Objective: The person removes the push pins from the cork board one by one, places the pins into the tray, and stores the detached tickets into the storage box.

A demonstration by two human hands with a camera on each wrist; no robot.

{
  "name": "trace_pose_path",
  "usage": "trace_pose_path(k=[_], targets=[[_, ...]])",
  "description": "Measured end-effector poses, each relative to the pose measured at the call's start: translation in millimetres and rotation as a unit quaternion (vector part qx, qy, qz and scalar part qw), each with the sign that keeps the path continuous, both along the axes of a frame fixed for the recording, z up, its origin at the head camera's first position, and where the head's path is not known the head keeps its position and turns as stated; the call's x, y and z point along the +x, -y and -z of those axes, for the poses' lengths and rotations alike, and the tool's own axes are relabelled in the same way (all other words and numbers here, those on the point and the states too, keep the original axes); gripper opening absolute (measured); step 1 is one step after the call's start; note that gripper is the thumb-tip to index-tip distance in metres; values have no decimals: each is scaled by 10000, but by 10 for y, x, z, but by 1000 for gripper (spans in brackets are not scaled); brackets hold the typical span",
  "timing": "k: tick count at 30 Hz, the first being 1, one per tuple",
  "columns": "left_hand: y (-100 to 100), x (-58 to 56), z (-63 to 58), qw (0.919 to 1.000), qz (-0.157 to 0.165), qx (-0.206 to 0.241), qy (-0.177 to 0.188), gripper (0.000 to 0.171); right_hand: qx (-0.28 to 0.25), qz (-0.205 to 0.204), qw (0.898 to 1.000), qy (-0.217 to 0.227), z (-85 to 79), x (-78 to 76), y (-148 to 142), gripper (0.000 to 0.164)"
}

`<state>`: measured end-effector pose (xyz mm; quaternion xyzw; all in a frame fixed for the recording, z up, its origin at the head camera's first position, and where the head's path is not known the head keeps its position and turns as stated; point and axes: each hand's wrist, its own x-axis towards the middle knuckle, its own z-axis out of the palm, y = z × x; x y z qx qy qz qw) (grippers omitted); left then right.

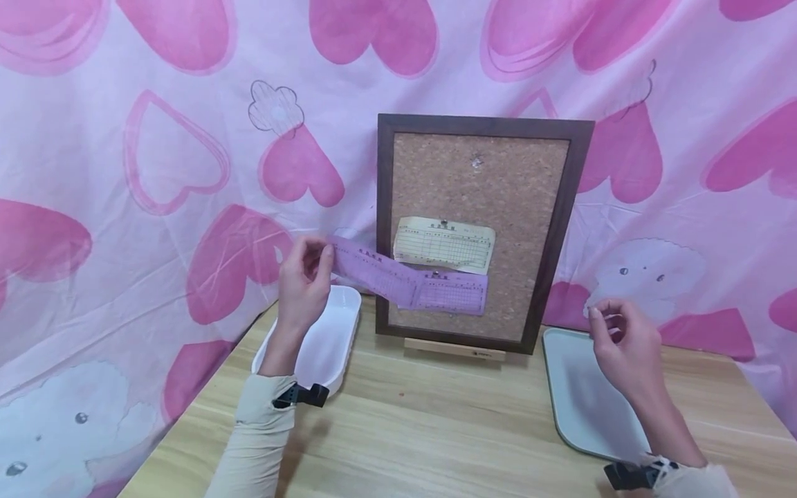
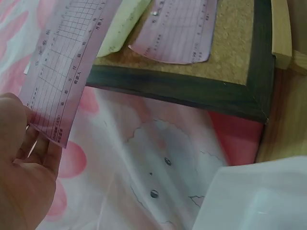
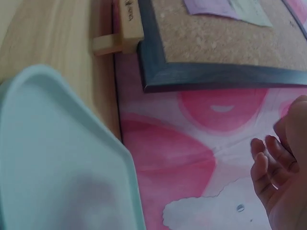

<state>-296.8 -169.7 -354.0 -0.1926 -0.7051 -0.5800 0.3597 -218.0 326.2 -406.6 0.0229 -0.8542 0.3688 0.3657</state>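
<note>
My left hand pinches one end of a long purple printed slip between thumb and fingers. The slip stretches rightward in front of a framed corkboard, its far end overlapping a second purple slip on the cork. Above that one, a yellow printed slip is fixed at its top edge. Over the green tray hangs my right hand, fingers curled and thumb tip close to the index finger. Whether something tiny sits between those fingertips cannot be made out, and the right wrist view hides the thumb.
A white tray stands behind my left forearm, partly hidden by it. The pale green tray lies at the right on the wooden table. A wooden stand supports the board. Small shiny bits show high on the cork.
</note>
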Motion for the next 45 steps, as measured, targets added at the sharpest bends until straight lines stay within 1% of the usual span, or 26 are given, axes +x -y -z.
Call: trace_pose_path(k=[4, 8, 12, 14, 15, 17, 18, 19, 20, 22, 25, 27, 28, 29, 30, 32, 33, 34, 35, 36, 37, 38, 40, 42, 45], targets=[[34, -26, 64, 9998, 25, -87, 148, 14, 153, -71, 9998, 50, 48, -23, -40, 13], [34, -67, 98, 9996, 156, -150, 153, 13, 281, -134, 9995, 67, 47, -49, -85, 13], [36, -97, 127, 9994, 337, -55, 112, 14, 427, -155, 9985, 311, 47, -56, -106, 14], [47, -101, 131, 9991, 389, -92, 147, 16, 448, -173, 9978, 456, 55, -61, -110, 15], [55, -102, 134, 9989, 366, -194, 209, 16, 459, -175, 9974, 520, 61, -64, -112, 15], [74, -106, 136, 9971, 378, -534, 397, 17, 477, -199, 9971, 567, 70, -73, -119, 16], [83, -109, 139, 9946, 431, -794, 520, 17, 484, -207, 9970, 563, 73, -79, -125, 16], [92, -116, 147, 9901, 486, -1147, 647, 17, 491, -211, 9970, 563, 77, -82, -131, 16], [96, -124, 160, 9836, 557, -1533, 764, 17, 499, -206, 9970, 549, 80, -87, -136, 15], [88, -145, 200, 9662, 728, -2279, 960, 18, 489, -217, 9972, 521, 88, -95, -154, 15], [54, -157, 246, 9335, 1066, -3183, 1259, 23, 491, -233, 9971, 530, 104, -98, -175, 15], [50, -119, 238, 9107, 1245, -3609, 1576, 26, 516, -257, 9966, 592, 119, -94, -181, 15], [57, -85, 216, 8970, 1419, -3776, 1807, 26, 543, -257, 9962, 631, 123, -89, -177, 15], [73, -43, 193, 8813, 1617, -3931, 2064, 28, 560, -266, 9958, 671, 130, -88, -175, 15], [94, 8, 167, 8636, 1796, -4114, 2298, 28, 573, -277, 9954, 715, 136, -87, -170, 14], [125, 109, 135, 8311, 2113, -4509, 2478, 26, 607, -313, 9945, 792, 148, -91, -154, 13], [128, 158, 131, 8171, 2274, -4660, 2519, 24, 607, -348, 9942, 812, 152, -97, -145, 13], [121, 207, 139, 8058, 2463, -4760, 2520, 22, 598, -392, 9940, 824, 155, -103, -136, 12], [102, 252, 160, 7968, 2575, -4869, 2485, 23, 591, -437, 9938, 833, 160, -111, -128, 12], [70, 296, 183, 7908, 2653, -4973, 2388, 24, 595, -469, 9935, 846, 166, -116, -121, 12], [27, 340, 212, 7866, 2717, -5039, 2316, 25, 588, -503, 9934, 843, 172, -121, -116, 11], [-19, 383, 246, 7825, 2779, -5065, 2322, 26, 580, -530, 9933, 845, 178, -124, -114, 11], [-120, 473, 306, 7741, 2805, -5154, 2374, 27, 573, -561, 9932, 848, 196, -126, -116, 10], [-219, 566, 356, 7627, 2795, -5326, 2375, 27, 581, -563, 9930, 856, 216, -126, -125, 10], [-341, 702, 431, 7452, 2871, -5553, 2322, 26, 586, -571, 9924, 919, 249, -125, -146, 11]])
